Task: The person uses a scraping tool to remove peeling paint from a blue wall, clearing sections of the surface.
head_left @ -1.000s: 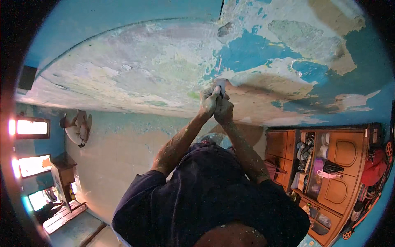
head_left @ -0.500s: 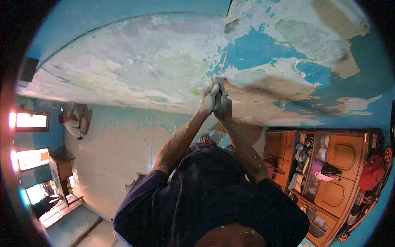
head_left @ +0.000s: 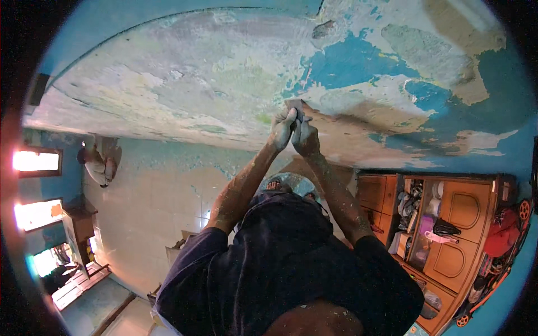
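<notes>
A flat grey scraper (head_left: pixel 295 105) meets the patchy wall (head_left: pixel 224 78), its blade edge at peeling paint just below a blue patch. My left hand (head_left: pixel 282 127) is closed on the scraper, with its thumb laid along the blade. Close beside it, my right hand (head_left: pixel 305 138) also has its fingers wrapped round the lower part, so the handle is mostly hidden. Pale dust coats both hands, and flecks dot the forearms. Around the blade the wall shows whitish, green, brown and bright blue areas.
To the right stands a wooden cabinet (head_left: pixel 459 224) with open shelves full of goods, a red bag (head_left: pixel 504 232) beyond it. Another person (head_left: pixel 100 163) is low on the tiled floor (head_left: pixel 151 190) at the far left. Bright windows (head_left: pixel 38 161) line the left side.
The scraper's blade has tilted a little to the left and shows more of its face. Both hands still grip it at nearly the same spot, and my view has shifted slightly.
</notes>
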The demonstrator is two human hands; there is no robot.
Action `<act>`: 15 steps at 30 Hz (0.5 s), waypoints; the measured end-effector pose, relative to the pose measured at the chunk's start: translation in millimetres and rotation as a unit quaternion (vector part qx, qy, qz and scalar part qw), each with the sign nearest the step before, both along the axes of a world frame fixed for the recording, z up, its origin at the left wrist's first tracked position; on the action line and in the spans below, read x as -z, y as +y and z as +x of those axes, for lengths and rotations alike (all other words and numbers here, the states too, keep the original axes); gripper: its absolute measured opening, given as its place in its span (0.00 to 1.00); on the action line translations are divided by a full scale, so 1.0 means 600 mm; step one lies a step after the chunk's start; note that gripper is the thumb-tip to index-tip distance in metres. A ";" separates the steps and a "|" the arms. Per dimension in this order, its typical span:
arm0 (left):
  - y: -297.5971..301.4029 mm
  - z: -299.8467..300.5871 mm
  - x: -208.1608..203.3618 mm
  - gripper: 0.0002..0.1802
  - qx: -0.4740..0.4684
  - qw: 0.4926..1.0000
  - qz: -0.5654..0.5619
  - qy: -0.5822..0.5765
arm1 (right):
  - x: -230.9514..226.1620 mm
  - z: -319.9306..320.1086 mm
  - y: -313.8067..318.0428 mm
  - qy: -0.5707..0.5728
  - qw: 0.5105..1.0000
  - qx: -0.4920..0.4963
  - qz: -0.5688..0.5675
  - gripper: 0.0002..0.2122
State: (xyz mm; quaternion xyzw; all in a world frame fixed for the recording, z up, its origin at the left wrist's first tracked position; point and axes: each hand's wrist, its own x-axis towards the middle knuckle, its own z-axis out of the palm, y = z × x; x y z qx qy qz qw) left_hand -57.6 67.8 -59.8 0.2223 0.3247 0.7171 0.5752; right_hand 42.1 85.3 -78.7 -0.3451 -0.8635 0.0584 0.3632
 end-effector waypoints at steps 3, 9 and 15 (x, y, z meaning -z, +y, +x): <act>0.011 -0.025 0.012 0.14 0.032 0.994 0.030 0.100 | -0.012 0.006 0.004 -0.027 0.997 -0.011 -0.067 0.08; 0.009 -0.002 0.035 0.12 0.048 0.997 0.039 -0.049 | -0.039 0.050 -0.006 0.279 0.727 -0.121 -0.616 0.19; -0.020 0.047 -0.011 0.13 -0.077 0.995 -0.036 0.048 | -0.076 0.078 -0.035 0.229 0.762 -0.077 -0.601 0.14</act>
